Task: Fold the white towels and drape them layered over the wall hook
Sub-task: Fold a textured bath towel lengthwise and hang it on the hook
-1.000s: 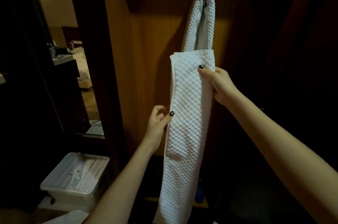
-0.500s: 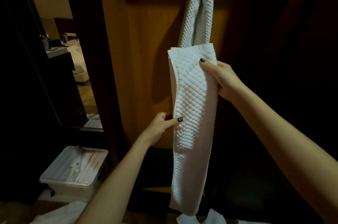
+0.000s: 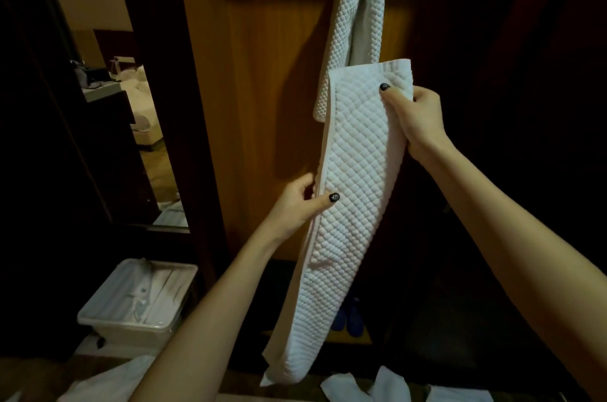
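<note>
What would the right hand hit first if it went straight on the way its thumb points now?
Likely the white quilted towel hung on the wall: the right hand, pinching the top corner of the long folded white quilted towel, points up-left at its hanging ends. Depth is unclear.

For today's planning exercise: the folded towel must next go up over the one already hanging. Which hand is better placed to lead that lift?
Probably the right hand: it grips the folded towel at its top edge, closest to the hung towel. The left hand pinches lower down.
</note>
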